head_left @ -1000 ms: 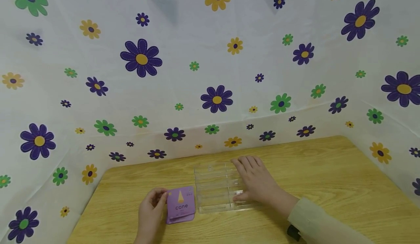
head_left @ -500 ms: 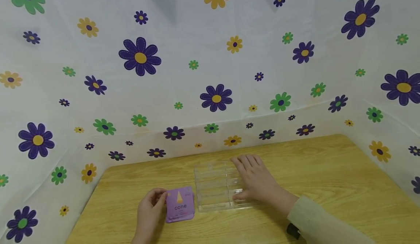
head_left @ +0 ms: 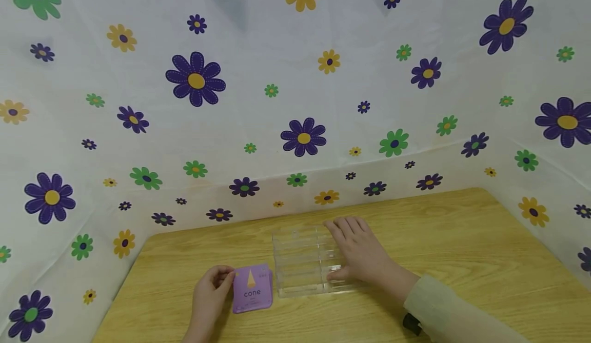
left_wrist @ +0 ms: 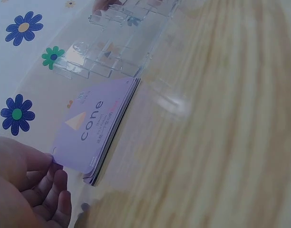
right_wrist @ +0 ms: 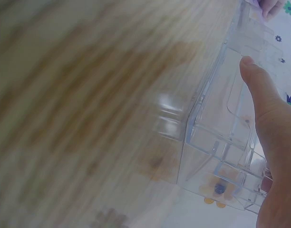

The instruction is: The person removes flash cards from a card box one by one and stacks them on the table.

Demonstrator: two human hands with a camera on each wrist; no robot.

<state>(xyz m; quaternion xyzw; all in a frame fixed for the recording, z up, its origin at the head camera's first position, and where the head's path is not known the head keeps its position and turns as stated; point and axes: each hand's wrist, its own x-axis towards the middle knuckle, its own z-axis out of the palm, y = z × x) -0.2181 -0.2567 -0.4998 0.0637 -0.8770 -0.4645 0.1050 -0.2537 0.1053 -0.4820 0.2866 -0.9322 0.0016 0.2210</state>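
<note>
My left hand [head_left: 210, 291] pinches the corner of a purple card [head_left: 251, 287] printed "cone" with a pale cone shape. In the left wrist view, thumb and fingertips [left_wrist: 49, 164] meet at that corner, and the card lies on a stack of cards with dark edges [left_wrist: 114, 135]. Just right of the stack, a clear plastic organizer [head_left: 297, 266] with several compartments lies on the table. My right hand [head_left: 360, 250] grips its right part, thumb toward the near side and fingers over the far side; the fingertips are mostly hidden. The right wrist view shows the thumb [right_wrist: 259, 88] along the clear wall.
The wooden table [head_left: 438, 240] runs up to a white cloth wall [head_left: 258, 122] with flower prints at the back and sides. A dark strap [head_left: 412, 324] shows under the right sleeve [head_left: 450, 304].
The purple cards, which stood askew, are now lined up closer, the top one having slid slightly down with my left hand. The right hand keeps its hold on the organizer.
</note>
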